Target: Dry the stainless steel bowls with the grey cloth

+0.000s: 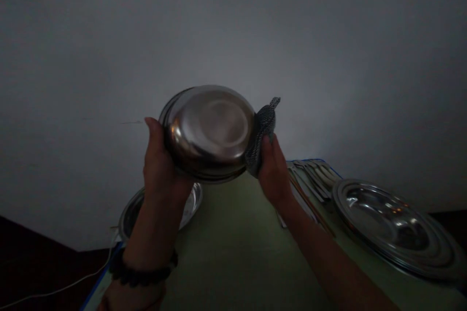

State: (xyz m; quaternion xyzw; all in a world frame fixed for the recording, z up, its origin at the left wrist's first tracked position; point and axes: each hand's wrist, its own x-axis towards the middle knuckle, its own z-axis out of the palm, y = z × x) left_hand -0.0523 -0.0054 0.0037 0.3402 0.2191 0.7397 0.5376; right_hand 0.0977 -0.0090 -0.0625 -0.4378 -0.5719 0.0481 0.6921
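A shiny metal bowl [219,121] is held up above the table, tilted so that its rounded underside faces me. Its rim shows layered edges on the left; I cannot tell whether more than one bowl is stacked there. My left hand [160,170] grips the bowl's left side, thumb up along the rim. On the other side, my right hand [274,170] is closed on a grey patterned cloth [263,131], which presses against the bowl's right edge. The bowl's inside is hidden from view.
A green-topped table [233,243] stands against a grey wall [233,19]. Behind my left forearm sits another metal bowl [191,206]. Several pieces of cutlery [315,180] lie at the back right, beside stacked metal plates [394,228]. A white cable [69,284] runs off at lower left.
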